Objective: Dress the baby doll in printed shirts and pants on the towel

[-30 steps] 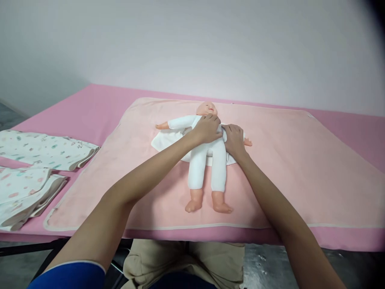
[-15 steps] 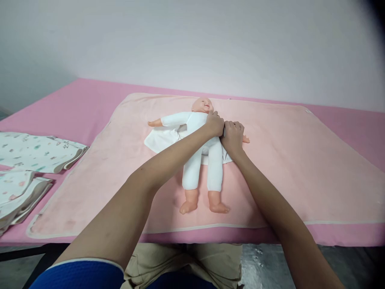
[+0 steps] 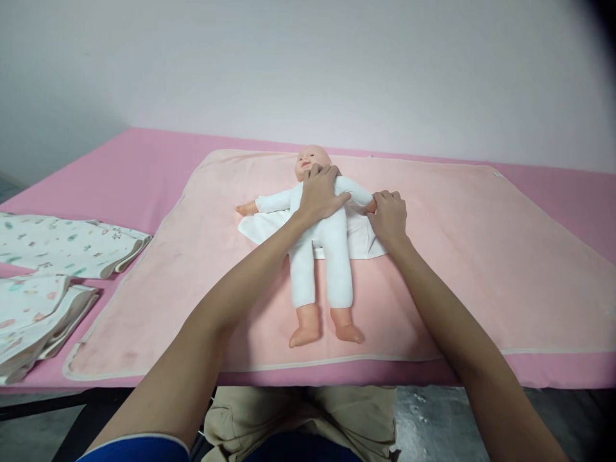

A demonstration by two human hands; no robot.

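A baby doll (image 3: 321, 256) in a white bodysuit lies on its back on a pale pink blanket (image 3: 481, 256). A white cloth (image 3: 359, 239) is spread under its torso. My left hand (image 3: 320, 191) rests flat on the doll's chest, fingers stretched toward its neck. My right hand (image 3: 389, 215) is closed at the doll's left wrist, where the white cloth's edge also lies. Whether it grips the sleeve, the hand or the cloth I cannot make out.
The blanket covers a pink table (image 3: 144, 160) against a plain wall. Folded patterned cloths (image 3: 72, 244) and a second stack (image 3: 33, 321) lie at the left edge. My knees in tan trousers (image 3: 298, 420) show below the table's front edge.
The doll's far arm has been drawn out to the right and now shows. My right hand moved right with it; my left hand flattened on the chest. The doll's head now faces me.
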